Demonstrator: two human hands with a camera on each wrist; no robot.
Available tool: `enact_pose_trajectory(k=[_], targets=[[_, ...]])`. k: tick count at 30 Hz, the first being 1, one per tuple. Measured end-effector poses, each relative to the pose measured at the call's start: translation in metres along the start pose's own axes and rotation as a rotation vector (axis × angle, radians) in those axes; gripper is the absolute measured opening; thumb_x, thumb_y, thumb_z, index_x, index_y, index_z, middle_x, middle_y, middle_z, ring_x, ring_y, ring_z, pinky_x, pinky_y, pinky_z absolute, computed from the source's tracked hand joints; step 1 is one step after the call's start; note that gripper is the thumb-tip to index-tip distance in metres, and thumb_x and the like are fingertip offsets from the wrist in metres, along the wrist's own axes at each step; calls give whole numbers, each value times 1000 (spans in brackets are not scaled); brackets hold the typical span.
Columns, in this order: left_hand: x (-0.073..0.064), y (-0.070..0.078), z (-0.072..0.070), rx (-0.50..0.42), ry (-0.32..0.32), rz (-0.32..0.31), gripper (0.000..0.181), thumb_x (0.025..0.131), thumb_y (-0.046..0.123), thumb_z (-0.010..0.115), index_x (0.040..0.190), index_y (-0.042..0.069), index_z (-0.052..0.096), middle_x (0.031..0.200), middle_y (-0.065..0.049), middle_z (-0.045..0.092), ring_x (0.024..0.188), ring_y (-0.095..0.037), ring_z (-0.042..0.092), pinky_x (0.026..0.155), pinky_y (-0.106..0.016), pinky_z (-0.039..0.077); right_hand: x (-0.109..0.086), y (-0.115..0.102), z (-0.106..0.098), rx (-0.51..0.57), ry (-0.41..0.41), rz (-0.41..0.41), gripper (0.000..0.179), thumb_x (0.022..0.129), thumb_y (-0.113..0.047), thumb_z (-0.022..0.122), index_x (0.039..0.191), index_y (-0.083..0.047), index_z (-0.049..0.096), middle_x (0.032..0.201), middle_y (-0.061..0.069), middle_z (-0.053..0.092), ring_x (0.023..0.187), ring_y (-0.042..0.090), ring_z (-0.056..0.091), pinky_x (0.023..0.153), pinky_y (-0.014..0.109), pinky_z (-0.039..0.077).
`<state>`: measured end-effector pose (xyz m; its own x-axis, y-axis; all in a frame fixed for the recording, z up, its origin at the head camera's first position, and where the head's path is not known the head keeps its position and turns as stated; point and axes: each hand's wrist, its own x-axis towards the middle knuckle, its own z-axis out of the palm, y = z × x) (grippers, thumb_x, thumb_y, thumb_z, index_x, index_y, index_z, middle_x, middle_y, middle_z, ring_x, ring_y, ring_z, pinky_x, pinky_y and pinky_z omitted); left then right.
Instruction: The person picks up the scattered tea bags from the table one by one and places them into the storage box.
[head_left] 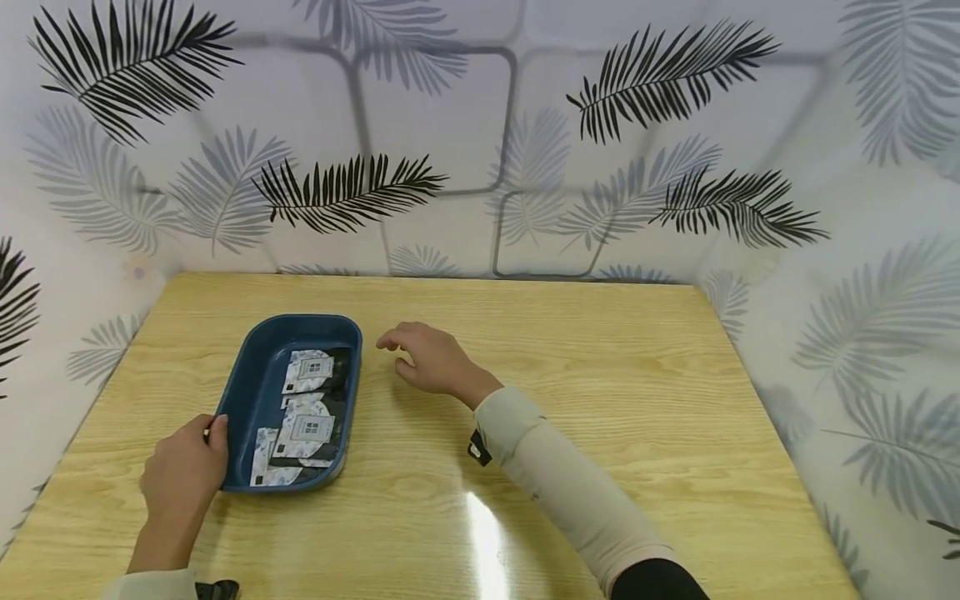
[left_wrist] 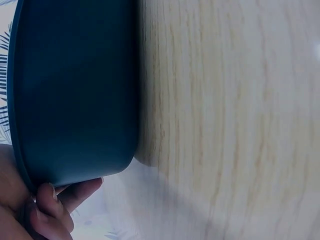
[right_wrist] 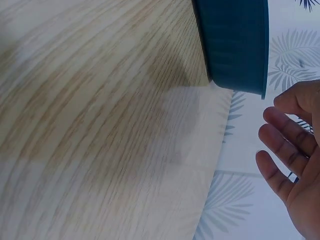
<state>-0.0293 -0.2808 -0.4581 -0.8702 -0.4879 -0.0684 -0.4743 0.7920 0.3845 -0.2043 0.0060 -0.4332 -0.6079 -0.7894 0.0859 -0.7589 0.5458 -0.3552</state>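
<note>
A dark blue plastic bin [head_left: 258,350] sits on the left part of the table. Inside it lie several flat packets [head_left: 307,429] with white patterned and black areas, some overlapping. At the bin's near left side, my left hand [head_left: 183,467] grips the rim; the left wrist view shows curled fingers [left_wrist: 50,205] against the bin's outer wall [left_wrist: 75,90]. Just right of the bin's far right side, my right hand [head_left: 431,358] hovers with loosely bent fingers and holds nothing. A gap separates its fingers [right_wrist: 280,145] from the bin in the right wrist view.
The light wooden table [head_left: 600,400] extends to the right of the bin. A cloth [head_left: 540,150] printed with palm leaves hangs behind it and down both sides. A bright reflection lies on the tabletop near the front middle.
</note>
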Motion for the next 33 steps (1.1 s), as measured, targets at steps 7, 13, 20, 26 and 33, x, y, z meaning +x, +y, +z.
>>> enact_pose_trajectory(k=[7, 13, 20, 26, 33], targets=[[4, -5, -2, 29, -14, -19, 49, 106, 41, 38, 125, 2, 61, 115, -33, 67, 88, -58, 64, 55, -57, 47, -18, 7, -3, -9, -41, 37, 33, 101, -15, 53, 132, -15, 62, 126, 2, 68, 115, 16, 65, 93, 36, 55], [7, 2, -4, 30, 68, -27, 64, 101, 58, 41, 125, 2, 61, 118, -25, 66, 96, -50, 64, 56, -54, 46, -31, 23, -1, -18, 5, 69, 29, 101, -18, 56, 129, -15, 64, 123, 2, 69, 112, 17, 66, 90, 37, 56], [0, 17, 3, -31, 224, 29, 58, 99, 55, 47, 118, 3, 65, 123, -28, 63, 109, -50, 56, 62, -67, 47, -51, 31, 7, 24, -21, 94, 30, 100, -22, 60, 128, -12, 65, 123, 3, 68, 110, 18, 66, 88, 37, 56], [-1, 26, 11, -29, 374, 147, 47, 97, 44, 58, 109, -1, 68, 119, -30, 64, 104, -52, 56, 61, -64, 48, -61, 36, 9, 21, 1, 136, 29, 100, -22, 61, 128, -14, 64, 124, 1, 68, 110, 18, 67, 87, 37, 56], [-3, 48, 15, -30, 356, 266, 47, 95, 39, 62, 115, -4, 66, 122, -32, 61, 111, -54, 54, 85, -69, 44, -69, 36, 9, 28, 2, 129, 29, 100, -24, 61, 126, -13, 64, 123, 3, 69, 109, 20, 68, 88, 38, 57]])
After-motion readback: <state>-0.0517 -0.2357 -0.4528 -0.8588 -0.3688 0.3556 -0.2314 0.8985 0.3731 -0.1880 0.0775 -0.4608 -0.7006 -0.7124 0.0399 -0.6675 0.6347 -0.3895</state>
